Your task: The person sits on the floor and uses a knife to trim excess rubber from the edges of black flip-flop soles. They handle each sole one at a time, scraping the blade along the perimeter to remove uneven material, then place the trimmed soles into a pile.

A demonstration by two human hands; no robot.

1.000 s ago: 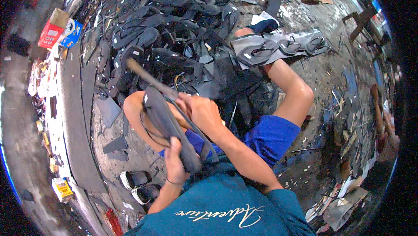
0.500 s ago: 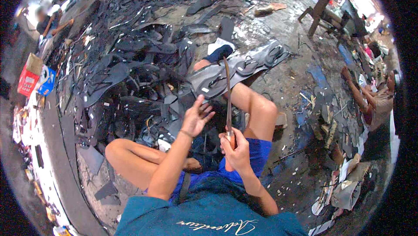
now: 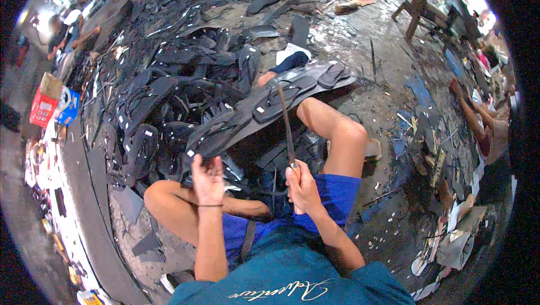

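My right hand [image 3: 304, 188] is closed round the handle of a long, thin, curved knife [image 3: 288, 128], its blade pointing up and away from me. A long grey sheet [image 3: 289, 109] lies slantwise across my outstretched leg, with several black flip-flops [image 3: 284, 98] on it in a row. My left hand [image 3: 208, 182] is at its near left end, palm up and fingers apart, holding nothing. Those fingertips are close by the nearest flip-flop [image 3: 216, 134]; whether they touch it I cannot tell.
A heap of black flip-flops [image 3: 147, 100] and dark scraps spreads to the left. A red and blue box [image 3: 46, 105] stands at far left. A wooden stool [image 3: 417, 10] stands at far right. Another person [image 3: 495, 130] sits at the right edge, and one [image 3: 67, 34] at upper left.
The sheet with the flip-flops has shifted left and toward me. My left hand has moved left and nearer. The knife stays in my right hand, its blade now leaning more to the left.
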